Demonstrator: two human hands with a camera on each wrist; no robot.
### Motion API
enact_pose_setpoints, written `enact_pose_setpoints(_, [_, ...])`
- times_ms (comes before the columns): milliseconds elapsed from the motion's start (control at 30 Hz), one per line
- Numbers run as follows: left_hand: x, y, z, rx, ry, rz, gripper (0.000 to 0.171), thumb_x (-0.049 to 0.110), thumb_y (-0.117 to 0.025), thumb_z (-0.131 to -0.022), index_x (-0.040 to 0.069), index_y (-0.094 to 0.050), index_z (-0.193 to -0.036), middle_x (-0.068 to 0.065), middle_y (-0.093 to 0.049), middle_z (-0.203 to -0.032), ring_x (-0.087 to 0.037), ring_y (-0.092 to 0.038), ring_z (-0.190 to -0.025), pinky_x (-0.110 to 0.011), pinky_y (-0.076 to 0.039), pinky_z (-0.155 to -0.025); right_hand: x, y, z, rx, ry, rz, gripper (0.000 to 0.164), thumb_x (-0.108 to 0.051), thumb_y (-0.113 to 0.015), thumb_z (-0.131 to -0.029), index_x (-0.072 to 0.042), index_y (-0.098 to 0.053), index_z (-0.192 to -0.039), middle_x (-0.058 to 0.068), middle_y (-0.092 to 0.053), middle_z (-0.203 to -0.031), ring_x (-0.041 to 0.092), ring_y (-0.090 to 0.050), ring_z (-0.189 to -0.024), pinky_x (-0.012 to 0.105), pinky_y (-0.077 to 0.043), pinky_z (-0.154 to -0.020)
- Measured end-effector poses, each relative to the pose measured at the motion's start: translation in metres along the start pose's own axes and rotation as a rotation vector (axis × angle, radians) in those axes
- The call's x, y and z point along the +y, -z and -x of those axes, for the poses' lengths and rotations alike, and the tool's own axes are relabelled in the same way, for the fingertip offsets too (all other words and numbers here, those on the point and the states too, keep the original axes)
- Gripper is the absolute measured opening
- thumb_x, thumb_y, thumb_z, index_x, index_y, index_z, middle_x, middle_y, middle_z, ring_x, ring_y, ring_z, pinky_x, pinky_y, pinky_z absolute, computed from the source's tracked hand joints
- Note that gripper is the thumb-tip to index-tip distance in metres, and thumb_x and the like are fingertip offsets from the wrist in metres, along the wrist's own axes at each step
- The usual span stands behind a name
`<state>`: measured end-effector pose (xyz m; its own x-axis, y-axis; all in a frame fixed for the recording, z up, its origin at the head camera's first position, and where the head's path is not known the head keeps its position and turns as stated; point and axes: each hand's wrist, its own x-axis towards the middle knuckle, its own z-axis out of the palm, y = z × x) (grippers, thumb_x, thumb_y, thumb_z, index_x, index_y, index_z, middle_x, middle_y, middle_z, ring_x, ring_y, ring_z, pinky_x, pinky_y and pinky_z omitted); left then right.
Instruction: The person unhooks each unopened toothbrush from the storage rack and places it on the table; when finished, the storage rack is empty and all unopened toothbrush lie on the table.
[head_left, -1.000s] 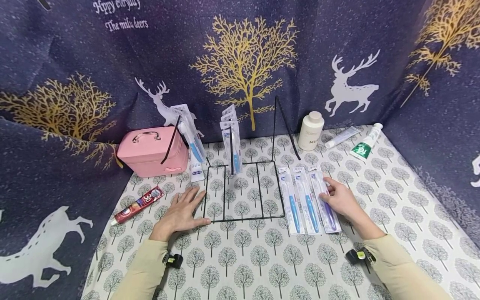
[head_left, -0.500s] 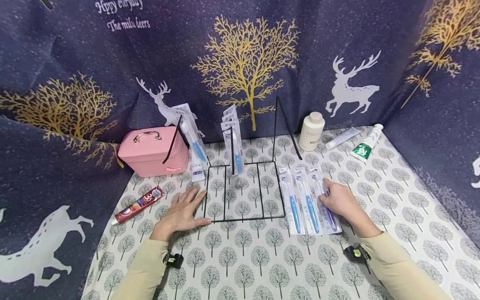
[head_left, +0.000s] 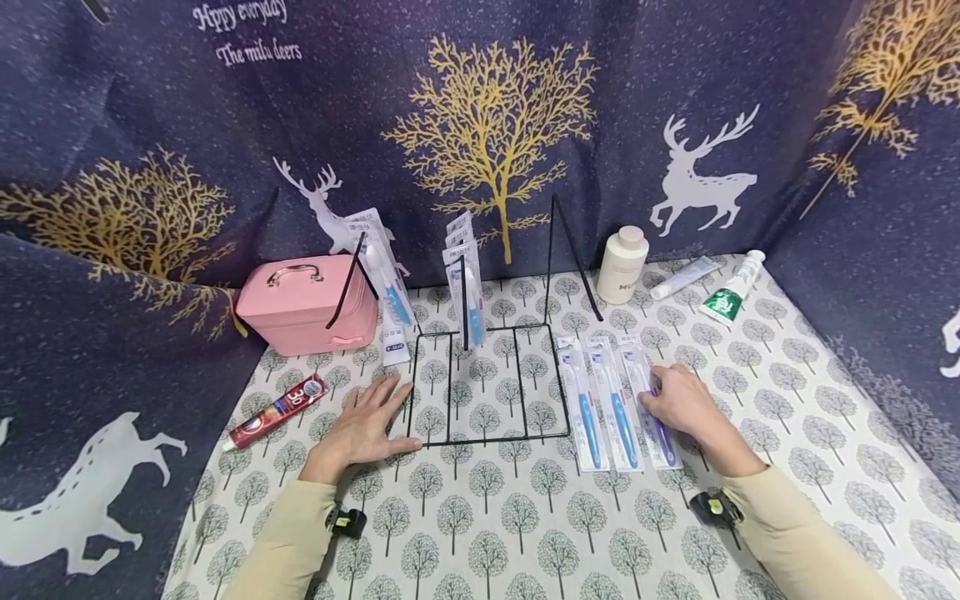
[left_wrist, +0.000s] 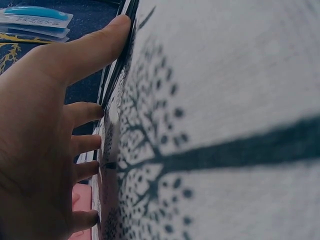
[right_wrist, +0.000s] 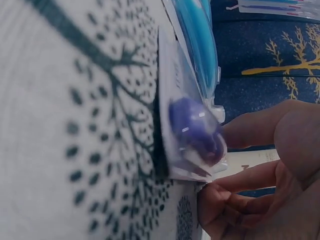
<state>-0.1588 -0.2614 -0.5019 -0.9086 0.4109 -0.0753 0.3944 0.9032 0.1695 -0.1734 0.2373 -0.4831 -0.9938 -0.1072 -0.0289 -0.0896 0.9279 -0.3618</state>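
My right hand pinches the side of a packaged purple toothbrush, thumb over its clear blister and fingers at its outer edge. In the right wrist view the package's purple end faces the camera, close over the cloth. Two packaged blue toothbrushes lie beside it in a row. My left hand rests with spread fingers on the cloth, thumb tip at the front left corner of a black wire rack. Packaged toothbrushes hang on the rack's middle arm, and others on its left arm.
A pink case stands behind the left side, with a red toothpaste tube before it. A white-and-blue tube lies by the rack. Back right hold a cream bottle, a white tube and a green-and-white tube.
My right hand's fingers have drawn in from a stretched pose to a closer grip along the purple toothbrush's package. The left hand has stayed in place.
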Motion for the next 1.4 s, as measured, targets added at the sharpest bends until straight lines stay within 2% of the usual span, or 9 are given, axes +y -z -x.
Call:
enact_pose_setpoints(200, [-0.001, -0.002, 0.0, -0.01, -0.001, -0.005, 0.1, 0.078, -0.048, -0.07, 0.02, -0.021, -0.146, -0.009, -0.011, -0.154, -0.035, -0.014, -0.138, -0.064, -0.012, -0.107, -0.003, 0.002, 0.005, 0.04, -0.04, -0.054, 0.063, -0.026, -0.061, -0.081, 0.008, -0.042, -0.13, 0.03, -0.051, -0.106, 0.046, -0.051, -0.093, 0.058, -0.044, -0.078])
enact_pose_setpoints(400, [-0.002, -0.003, -0.002, -0.004, -0.001, -0.003, 0.099, 0.077, -0.048, -0.07, 0.021, -0.021, -0.146, -0.009, -0.012, -0.153, -0.035, -0.015, -0.138, -0.064, -0.012, -0.107, -0.016, 0.006, 0.008, 0.175, 0.049, -0.14, 0.058, -0.024, -0.062, -0.082, 0.003, -0.043, -0.131, 0.02, -0.059, -0.106, 0.033, -0.059, -0.089, 0.05, -0.047, -0.077])
enact_pose_setpoints(533, [-0.002, -0.003, -0.002, -0.002, -0.002, 0.0, 0.099, 0.077, -0.049, -0.07, 0.021, -0.021, -0.146, -0.009, -0.012, -0.153, -0.035, -0.014, -0.138, -0.065, -0.012, -0.107, -0.029, 0.01, 0.009, 0.25, 0.137, -0.219, 0.054, -0.022, -0.065, -0.081, -0.003, -0.048, -0.128, 0.014, -0.062, -0.103, 0.028, -0.061, -0.085, 0.045, -0.052, -0.073])
enact_pose_setpoints(767, [-0.001, -0.002, -0.001, 0.002, 0.001, -0.004, 0.099, 0.078, -0.048, -0.069, 0.021, -0.021, -0.146, -0.009, -0.012, -0.153, -0.035, -0.015, -0.138, -0.065, -0.012, -0.106, -0.057, 0.013, 0.002, 0.324, 0.357, -0.56, 0.052, -0.002, -0.07, -0.076, 0.0, -0.051, -0.124, 0.014, -0.062, -0.099, 0.027, -0.061, -0.087, 0.037, -0.055, -0.078])
enact_pose_setpoints(967, [0.0, -0.003, 0.0, -0.006, 0.007, 0.007, 0.099, 0.077, -0.05, -0.07, 0.021, -0.021, -0.146, -0.009, -0.011, -0.154, -0.035, -0.014, -0.138, -0.065, -0.011, -0.106, -0.1, 0.029, 0.003, 0.333, 0.508, -0.739, 0.047, 0.008, -0.068, -0.074, 0.009, -0.052, -0.118, 0.02, -0.061, -0.099, 0.035, -0.059, -0.088, 0.043, -0.052, -0.079])
enact_pose_setpoints(1033, [0.0, -0.003, 0.0, -0.013, 0.011, 0.009, 0.099, 0.077, -0.05, -0.07, 0.021, -0.02, -0.146, -0.008, -0.01, -0.154, -0.035, -0.013, -0.139, -0.065, -0.011, -0.107, -0.112, 0.033, 0.002, 0.339, 0.545, -0.767, 0.046, 0.009, -0.068, -0.073, 0.01, -0.053, -0.117, 0.019, -0.062, -0.1, 0.031, -0.06, -0.089, 0.046, -0.051, -0.08])
enact_pose_setpoints(1133, [0.0, -0.004, 0.0, -0.017, 0.013, 0.008, 0.098, 0.077, -0.049, -0.07, 0.022, -0.019, -0.147, -0.008, -0.01, -0.154, -0.034, -0.013, -0.139, -0.064, -0.011, -0.107, -0.124, 0.033, -0.008, 0.351, 0.631, -0.845, 0.048, 0.015, -0.067, -0.071, 0.014, -0.051, -0.116, 0.023, -0.061, -0.099, 0.029, -0.06, -0.089, 0.048, -0.051, -0.079])
enact_pose_setpoints(1267, [-0.002, -0.004, 0.0, -0.004, 0.007, -0.001, 0.098, 0.077, -0.048, -0.071, 0.022, -0.019, -0.147, -0.008, -0.011, -0.154, -0.034, -0.014, -0.139, -0.064, -0.012, -0.107, -0.134, 0.023, -0.028, 0.344, 0.731, -0.979, 0.054, 0.023, -0.063, -0.068, 0.018, -0.046, -0.119, 0.03, -0.058, -0.101, 0.041, -0.056, -0.091, 0.051, -0.05, -0.078])
enact_pose_setpoints(1400, [-0.002, -0.003, -0.001, 0.003, 0.006, -0.014, 0.099, 0.079, -0.046, -0.07, 0.022, -0.02, -0.146, -0.008, -0.012, -0.154, -0.034, -0.015, -0.139, -0.064, -0.012, -0.107, -0.143, 0.01, -0.051, 0.336, 0.782, -1.067, 0.058, 0.025, -0.062, -0.067, 0.016, -0.044, -0.121, 0.028, -0.057, -0.105, 0.044, -0.054, -0.093, 0.051, -0.05, -0.08])
